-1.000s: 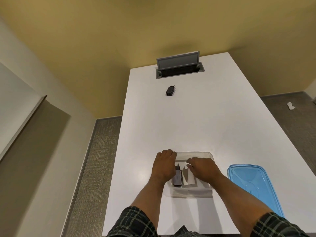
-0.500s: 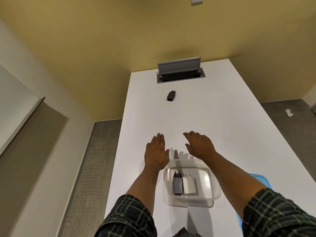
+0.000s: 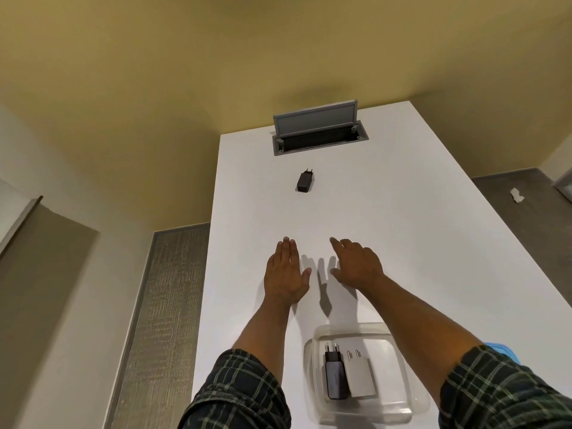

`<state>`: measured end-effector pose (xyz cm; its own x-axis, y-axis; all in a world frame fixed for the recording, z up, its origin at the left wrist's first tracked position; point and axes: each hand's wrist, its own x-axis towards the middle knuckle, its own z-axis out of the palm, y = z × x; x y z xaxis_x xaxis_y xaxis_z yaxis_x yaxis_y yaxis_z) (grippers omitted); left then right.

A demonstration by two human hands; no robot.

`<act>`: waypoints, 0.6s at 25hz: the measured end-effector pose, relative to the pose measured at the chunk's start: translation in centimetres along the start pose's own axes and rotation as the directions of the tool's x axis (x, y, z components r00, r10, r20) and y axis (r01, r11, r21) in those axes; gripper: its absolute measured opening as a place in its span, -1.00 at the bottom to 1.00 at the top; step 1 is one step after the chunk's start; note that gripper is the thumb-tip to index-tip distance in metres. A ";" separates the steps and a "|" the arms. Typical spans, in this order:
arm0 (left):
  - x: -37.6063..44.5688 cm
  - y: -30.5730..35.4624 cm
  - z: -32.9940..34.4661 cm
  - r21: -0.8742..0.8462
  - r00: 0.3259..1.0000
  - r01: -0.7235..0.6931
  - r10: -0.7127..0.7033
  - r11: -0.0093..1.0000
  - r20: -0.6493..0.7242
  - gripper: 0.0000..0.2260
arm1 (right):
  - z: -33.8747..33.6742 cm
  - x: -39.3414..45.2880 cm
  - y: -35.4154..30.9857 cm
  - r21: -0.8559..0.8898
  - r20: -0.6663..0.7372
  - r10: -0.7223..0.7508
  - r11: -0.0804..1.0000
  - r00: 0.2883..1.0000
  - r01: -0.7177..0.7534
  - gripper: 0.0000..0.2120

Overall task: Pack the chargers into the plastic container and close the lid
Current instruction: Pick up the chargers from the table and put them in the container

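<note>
A clear plastic container (image 3: 399,342) sits on the white table near me, lid off. Inside it lie a black charger (image 3: 335,379) and a white charger (image 3: 360,380) side by side, prongs pointing away. Another black charger (image 3: 305,181) lies far up the table. My left hand (image 3: 286,275) and my right hand (image 3: 357,264) are stretched out over the table between the container and that far charger, fingers apart, holding nothing. A sliver of the blue lid (image 3: 503,351) shows behind my right sleeve.
An open grey cable hatch (image 3: 318,131) is set into the far end of the table (image 3: 418,230). The table's left edge drops to grey carpet. A white scrap (image 3: 516,195) lies on the floor at the right.
Both hands have left the container and reached forward up the table. The view has tilted so the container now sits lower in frame.
</note>
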<state>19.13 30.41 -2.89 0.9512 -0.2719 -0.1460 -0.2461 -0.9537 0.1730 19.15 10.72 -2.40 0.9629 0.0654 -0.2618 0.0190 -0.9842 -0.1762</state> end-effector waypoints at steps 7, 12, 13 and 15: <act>5.8 -2.1 3.3 -0.044 0.999 0.020 -0.019 0.999 0.033 -0.30 | 1.5 7.2 -0.3 0.028 0.093 0.047 0.998 0.995 -0.050 -0.22; 9.1 -3.7 6.5 -0.073 0.998 0.053 -0.050 0.996 0.043 -0.34 | 2.9 12.0 -0.9 0.081 0.095 0.039 0.996 0.995 -0.047 -0.29; 9.6 -3.9 7.1 -0.080 0.997 0.063 -0.060 0.995 0.041 -0.34 | 2.9 13.1 -1.0 0.091 0.088 0.040 0.995 0.995 -0.048 -0.31; 10.5 -4.1 8.3 -0.081 0.998 0.070 -0.070 0.994 0.000 -0.35 | 2.8 15.3 -1.0 0.116 0.064 0.050 0.992 0.997 -0.057 -0.34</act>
<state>28.56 30.38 -13.16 0.9661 -0.2043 -0.1579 -0.1631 -0.9569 0.2403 33.05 13.18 -8.92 0.9435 0.0266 -0.3302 -0.0672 -0.9607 -0.2694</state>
